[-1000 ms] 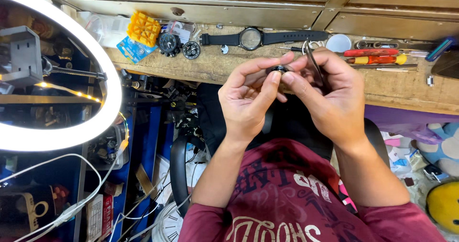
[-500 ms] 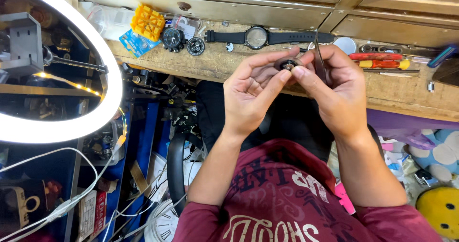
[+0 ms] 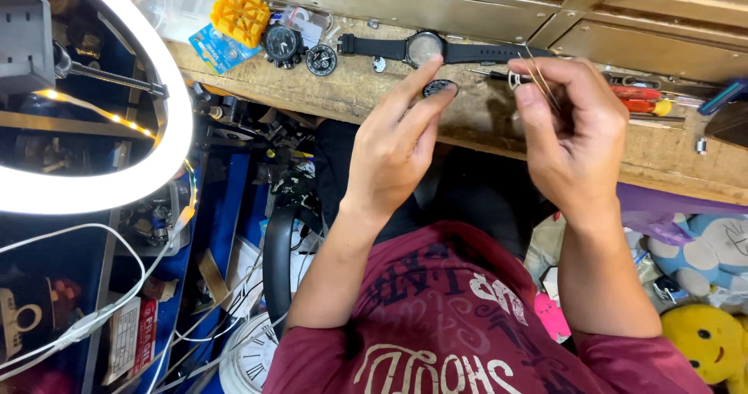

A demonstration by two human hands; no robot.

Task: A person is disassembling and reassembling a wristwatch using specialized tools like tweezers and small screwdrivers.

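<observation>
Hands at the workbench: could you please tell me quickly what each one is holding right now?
Left hand: closed, pinching a small round dark watch part.
Right hand: closed on thin metal tweezers.

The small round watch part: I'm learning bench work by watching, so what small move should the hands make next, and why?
Probably bring the hands together again. The left hand pinches the small round watch part at its fingertips above the wooden bench, while the right hand holds thin tweezers apart from it, tips not touching the part.
</observation>
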